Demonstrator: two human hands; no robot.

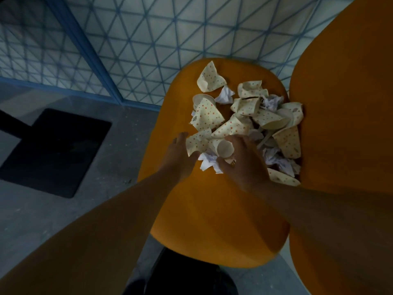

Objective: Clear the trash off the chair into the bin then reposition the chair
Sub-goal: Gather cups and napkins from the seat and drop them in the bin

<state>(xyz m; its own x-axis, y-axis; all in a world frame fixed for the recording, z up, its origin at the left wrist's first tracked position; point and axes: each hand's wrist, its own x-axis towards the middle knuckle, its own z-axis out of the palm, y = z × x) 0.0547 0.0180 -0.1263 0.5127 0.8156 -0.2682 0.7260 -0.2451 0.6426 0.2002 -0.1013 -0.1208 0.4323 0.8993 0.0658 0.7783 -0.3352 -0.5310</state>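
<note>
Trash [248, 122] heaped on orange chair seat [212, 220], both hands [244, 162] on it.

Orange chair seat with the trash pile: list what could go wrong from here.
1. The left hand and right hand reach only the near edge of the pile of crushed dotted paper cups; loose pieces may slide off the orange chair seat.
2. No bin is in view, so scraps may drop while being carried.
</note>
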